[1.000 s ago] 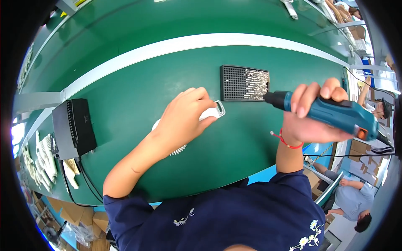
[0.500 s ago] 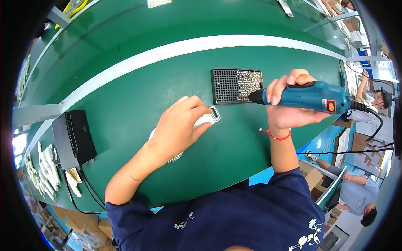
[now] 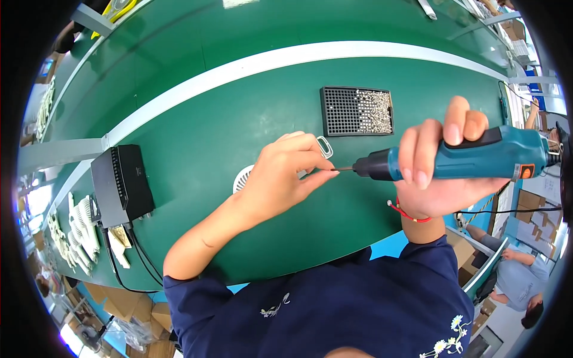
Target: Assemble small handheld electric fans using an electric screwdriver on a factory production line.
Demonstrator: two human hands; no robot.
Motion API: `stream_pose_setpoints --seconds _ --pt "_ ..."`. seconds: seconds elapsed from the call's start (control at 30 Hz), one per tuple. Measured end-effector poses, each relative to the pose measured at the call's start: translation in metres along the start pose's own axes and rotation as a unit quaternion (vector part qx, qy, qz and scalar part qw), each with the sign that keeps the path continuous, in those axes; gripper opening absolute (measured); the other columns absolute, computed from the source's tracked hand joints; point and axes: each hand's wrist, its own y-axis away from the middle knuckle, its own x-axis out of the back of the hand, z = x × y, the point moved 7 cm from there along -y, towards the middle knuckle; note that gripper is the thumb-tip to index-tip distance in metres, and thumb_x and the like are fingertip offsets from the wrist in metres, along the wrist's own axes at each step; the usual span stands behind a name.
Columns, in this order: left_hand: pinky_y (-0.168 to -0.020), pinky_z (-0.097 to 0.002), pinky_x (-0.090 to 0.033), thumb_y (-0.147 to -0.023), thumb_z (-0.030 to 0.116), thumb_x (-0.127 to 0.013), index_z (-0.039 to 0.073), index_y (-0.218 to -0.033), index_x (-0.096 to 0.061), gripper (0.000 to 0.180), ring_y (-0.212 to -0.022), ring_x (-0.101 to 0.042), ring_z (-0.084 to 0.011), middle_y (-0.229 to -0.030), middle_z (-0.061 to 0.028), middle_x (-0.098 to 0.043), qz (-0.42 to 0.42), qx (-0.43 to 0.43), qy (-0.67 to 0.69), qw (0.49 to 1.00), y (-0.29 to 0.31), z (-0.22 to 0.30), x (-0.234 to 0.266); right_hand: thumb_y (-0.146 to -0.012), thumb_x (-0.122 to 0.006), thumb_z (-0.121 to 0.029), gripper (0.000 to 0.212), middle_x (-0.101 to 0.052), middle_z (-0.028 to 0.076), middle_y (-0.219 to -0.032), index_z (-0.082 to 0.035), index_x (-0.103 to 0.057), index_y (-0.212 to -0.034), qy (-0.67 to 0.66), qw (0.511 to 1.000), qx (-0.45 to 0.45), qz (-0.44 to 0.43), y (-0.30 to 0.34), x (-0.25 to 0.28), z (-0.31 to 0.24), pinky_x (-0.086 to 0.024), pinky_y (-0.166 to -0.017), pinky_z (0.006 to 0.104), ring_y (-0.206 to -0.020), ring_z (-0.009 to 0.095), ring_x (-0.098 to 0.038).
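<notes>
Held power driver [image 3: 477,156] in R hand [image 3: 433,194], fingers wrapped round handle, up over right part of desk [image 3: 197,149]. Aimed bit [image 3: 344,169] left, straight at L hand [image 3: 285,170]; ran long axis nearly level R to L in view, w/ slight dip twd wearer at bit end.

Closed L hand round middle of white plastic thing [image 3: 242,179], w/ slotted round end out lower left & loop [image 3: 324,147] out upper right, so on a diagonal. Pressed thumb & forefinger together right at bit tip; couldn't tell if pinching a screw there. Blocked view of most of white thing w/ L hand.

Saw black tray [image 3: 340,110] just beyond L hand & bit, w/ screws [image 3: 377,112] crowded in right half. Noted white bar [image 3: 298,52] across desk behind tray, black box [image 3: 122,182] w/ cables [image 3: 112,256] off left, pale parts [image 3: 83,230] heaped beside box.

Counted 1 driver, 1 bit, 1 white thing in hand, 1 tray, 1 black box. Couldn't count screws (too small) or pale parts (overlapping).
</notes>
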Motion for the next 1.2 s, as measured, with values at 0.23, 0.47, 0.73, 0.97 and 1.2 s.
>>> stream_pose_setpoints --seconds 0.23,0.47,0.73,0.97,1.2 --pt "-0.066 -0.0358 -0.047 -0.072 0.004 -0.077 0.004 -0.082 -0.070 0.012 -0.072 -0.057 -0.0238 -0.076 -0.0059 -0.059 -0.074 0.009 0.035 0.997 0.000 -0.001 -0.008 -0.091 -0.048 -0.064 0.061 -0.049 0.009 -0.101 -0.003 -0.048 -0.099 -0.064 0.991 -0.093 -0.072 -0.002 -0.012 0.012 -0.046 -0.044 0.0346 -0.046 0.021 -0.054" --pt "-0.072 -0.0365 -0.046 -0.069 0.006 -0.078 0.005 -0.092 -0.070 0.024 -0.079 -0.054 -0.0244 -0.083 -0.0046 -0.058 -0.088 0.033 -0.102 0.990 -0.002 -0.011 -0.010 -0.082 -0.039 -0.081 0.082 -0.046 0.011 -0.096 -0.002 -0.045 -0.103 0.201 0.979 0.001 -0.039 0.016 -0.011 0.028 -0.048 -0.045 0.0338 -0.047 0.018 -0.054" --pt "-0.072 -0.0365 -0.046 -0.069 0.004 -0.077 0.005 -0.094 -0.069 0.026 -0.080 -0.053 -0.0251 -0.084 -0.0052 -0.057 -0.072 0.036 -0.099 0.992 -0.001 -0.017 -0.011 -0.079 -0.044 -0.081 0.085 -0.047 0.012 -0.098 0.000 -0.047 -0.105 0.192 0.981 0.015 -0.036 0.016 -0.003 0.035 -0.047 -0.044 0.0326 -0.048 0.019 -0.054" --pt "-0.073 -0.0369 -0.046 -0.070 0.003 -0.075 0.004 -0.096 -0.068 0.027 -0.082 -0.054 -0.0256 -0.086 -0.0060 -0.056 -0.070 0.046 -0.091 0.992 0.002 -0.021 -0.013 -0.088 -0.044 -0.066 0.072 -0.051 0.015 -0.097 0.004 -0.053 -0.099 0.142 0.990 0.019 -0.010 0.016 -0.003 0.041 -0.046 -0.049 0.0267 -0.051 0.017 -0.057" --pt "-0.079 -0.0371 -0.047 -0.070 0.006 -0.077 0.004 -0.106 -0.064 0.039 -0.089 -0.056 -0.0272 -0.089 -0.0081 -0.056 -0.032 0.039 -0.159 0.986 0.007 -0.015 -0.011 -0.084 -0.033 -0.078 0.081 -0.049 0.013 -0.094 0.000 -0.049 -0.098 0.198 0.979 -0.041 -0.032 0.021 -0.007 0.050 -0.046 -0.045 0.0316 -0.047 0.018 -0.054"
